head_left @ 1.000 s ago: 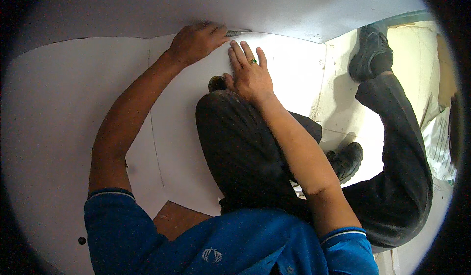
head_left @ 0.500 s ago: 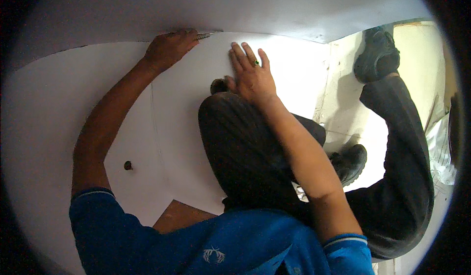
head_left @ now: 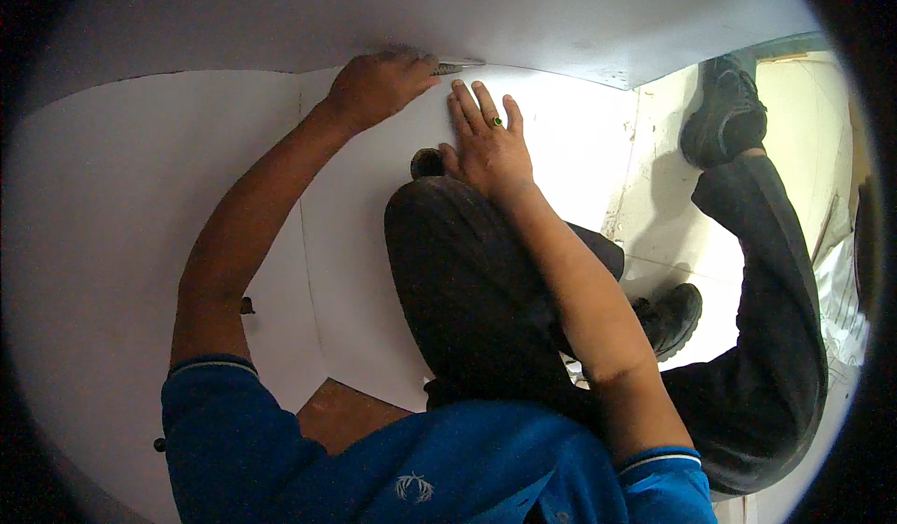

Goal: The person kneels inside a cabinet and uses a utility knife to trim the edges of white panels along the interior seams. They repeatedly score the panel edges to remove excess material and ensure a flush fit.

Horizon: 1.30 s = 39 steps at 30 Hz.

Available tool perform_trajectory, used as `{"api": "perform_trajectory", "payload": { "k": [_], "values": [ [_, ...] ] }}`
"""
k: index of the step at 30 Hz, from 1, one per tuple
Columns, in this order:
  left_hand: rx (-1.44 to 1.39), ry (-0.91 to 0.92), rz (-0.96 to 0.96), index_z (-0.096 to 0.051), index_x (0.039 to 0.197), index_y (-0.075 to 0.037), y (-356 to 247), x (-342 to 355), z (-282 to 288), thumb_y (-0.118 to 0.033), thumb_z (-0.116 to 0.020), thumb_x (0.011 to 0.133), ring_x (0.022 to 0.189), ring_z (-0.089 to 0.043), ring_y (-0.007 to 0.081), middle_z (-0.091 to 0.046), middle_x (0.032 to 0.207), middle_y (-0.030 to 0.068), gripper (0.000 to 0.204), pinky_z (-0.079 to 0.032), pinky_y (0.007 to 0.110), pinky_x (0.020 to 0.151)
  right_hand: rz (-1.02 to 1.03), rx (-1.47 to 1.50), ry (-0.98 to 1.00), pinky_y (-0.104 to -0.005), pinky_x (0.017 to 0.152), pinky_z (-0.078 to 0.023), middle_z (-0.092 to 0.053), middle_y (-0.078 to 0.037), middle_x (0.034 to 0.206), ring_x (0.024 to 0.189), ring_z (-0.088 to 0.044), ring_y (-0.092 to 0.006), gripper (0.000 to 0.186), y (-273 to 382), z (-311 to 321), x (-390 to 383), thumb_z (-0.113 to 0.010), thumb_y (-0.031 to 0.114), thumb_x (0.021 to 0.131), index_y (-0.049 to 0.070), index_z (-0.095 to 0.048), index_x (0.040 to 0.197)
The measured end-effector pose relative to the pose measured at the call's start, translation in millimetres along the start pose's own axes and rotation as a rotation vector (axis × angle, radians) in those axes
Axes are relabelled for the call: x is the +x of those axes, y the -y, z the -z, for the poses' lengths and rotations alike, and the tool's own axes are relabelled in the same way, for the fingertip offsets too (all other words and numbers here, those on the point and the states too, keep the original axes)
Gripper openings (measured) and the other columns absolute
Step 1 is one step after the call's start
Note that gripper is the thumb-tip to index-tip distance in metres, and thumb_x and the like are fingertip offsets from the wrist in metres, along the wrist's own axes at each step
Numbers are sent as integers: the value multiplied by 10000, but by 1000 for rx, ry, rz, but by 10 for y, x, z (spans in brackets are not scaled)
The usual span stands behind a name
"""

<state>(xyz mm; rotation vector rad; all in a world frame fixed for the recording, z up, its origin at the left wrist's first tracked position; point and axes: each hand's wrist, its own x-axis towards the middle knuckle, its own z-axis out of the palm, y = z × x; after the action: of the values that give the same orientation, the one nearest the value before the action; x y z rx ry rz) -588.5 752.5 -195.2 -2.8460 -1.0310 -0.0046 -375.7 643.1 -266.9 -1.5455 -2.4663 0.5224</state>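
Observation:
My left hand (head_left: 378, 85) is closed around a small metal blade tool (head_left: 458, 66), whose tip lies along the seam where a white upright panel (head_left: 561, 10) meets the white board (head_left: 187, 178) below. Just right of that, my right hand (head_left: 486, 141) rests flat on the board, fingers spread, with a green-stoned ring on one finger. My bent knee in dark trousers (head_left: 467, 272) sits right under that hand.
Another person's dark-trousered leg (head_left: 766, 281) and black shoes (head_left: 724, 104) stand at the right on a pale floor. A brown surface (head_left: 341, 412) shows at the board's near edge. A small dark object (head_left: 247, 305) lies on the board by my left forearm.
My left hand slid left along the seam with the tool, then back right toward my right hand. My right hand stayed pressed flat on the board.

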Motion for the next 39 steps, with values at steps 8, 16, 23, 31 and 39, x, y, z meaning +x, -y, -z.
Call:
{"api": "perform_trajectory", "payload": {
  "k": [8,16,23,31,39],
  "values": [
    [10,-7,-78,-700,1210,-112,251,-165,-129,-358,-671,1021,841,-768,280,-763,1031,71,312,-653,414,715,13,2,-34,-575,1287,-194,-266,-67,1752,1620,-208,-258,728,-12,4,-22,-489,521,1038,96,-415,1624],
    [84,282,115,-692,1137,-103,788,-772,30,-341,-665,1033,857,-760,301,-759,1000,113,261,-634,453,692,23,3,-33,-571,1290,-191,-250,-59,1756,1623,-191,-257,711,-1,30,-30,-479,508,1045,97,-420,1622],
    [-78,-48,97,-696,1129,-103,570,-720,444,-375,-688,1016,821,-751,300,-753,945,102,294,-626,447,701,13,-33,-46,-591,1286,-183,-237,-63,1758,1623,-180,-265,737,18,-52,-19,-495,517,1029,92,-409,1625],
    [16,-3,28,-687,1075,-116,39,-3,74,-370,-695,1007,809,-748,286,-741,908,78,263,-630,427,664,16,-46,-16,-585,1290,-175,-240,-67,1758,1624,-176,-266,715,-14,-5,-11,-471,511,1049,94,-409,1627],
    [-10,2,13,-672,1156,-120,103,-123,-102,-358,-680,1014,845,-752,301,-741,948,88,278,-638,440,688,2,-49,10,-565,1294,-176,-238,-61,1763,1627,-178,-260,713,8,21,-11,-457,518,1054,102,-406,1631]
  ]
}}
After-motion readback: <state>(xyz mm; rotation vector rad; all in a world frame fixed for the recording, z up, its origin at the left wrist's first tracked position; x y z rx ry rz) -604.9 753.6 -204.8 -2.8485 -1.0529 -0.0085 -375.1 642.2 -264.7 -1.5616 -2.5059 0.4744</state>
